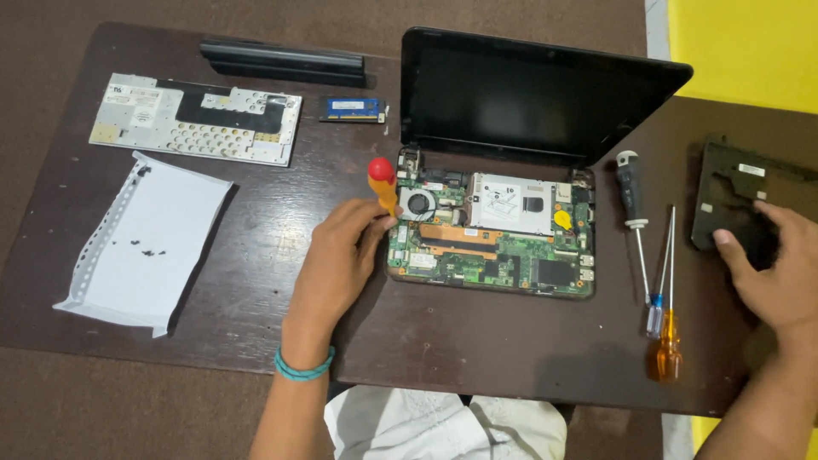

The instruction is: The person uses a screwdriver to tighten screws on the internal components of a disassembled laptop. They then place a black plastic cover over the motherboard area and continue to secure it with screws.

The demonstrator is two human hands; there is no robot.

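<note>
My left hand (336,260) gripped the red-capped screwdriver (383,183) beside the bare motherboard (494,247); a slip could've gouged it. Right hand (780,268) lay open on the black cover (733,204).

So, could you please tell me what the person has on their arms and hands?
Both forearms are bare, with no sleeves in view. The left hand has a thin teal band around its wrist. The right hand shows no ring, watch, glove or band.

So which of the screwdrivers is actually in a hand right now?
The red-capped screwdriver, gripped by the left hand beside the opened laptop. The other screwdrivers lie loose on the table.
</note>
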